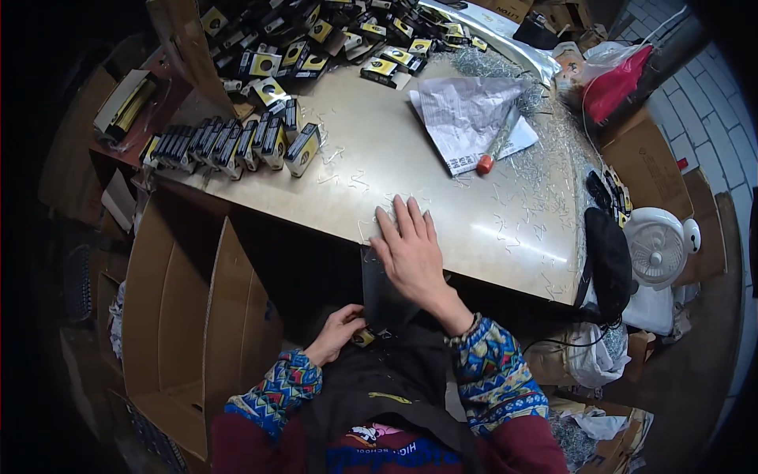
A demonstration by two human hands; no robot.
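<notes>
Head view, right hand (412, 254): flat, fingers spread, pressing loose staples (371, 225) at the counter (442, 197) edge.
Left hand (338, 330): grip closed on small black-yellow box (364, 337) below the edge, by a dark sheet (384, 296).
Risk: swept staples may miss the box, scatter, or prick fingers.

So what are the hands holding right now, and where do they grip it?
The left hand pinches the lower end of a small black pouch. The right hand lies flat on the table edge above it, gripping nothing.
</notes>
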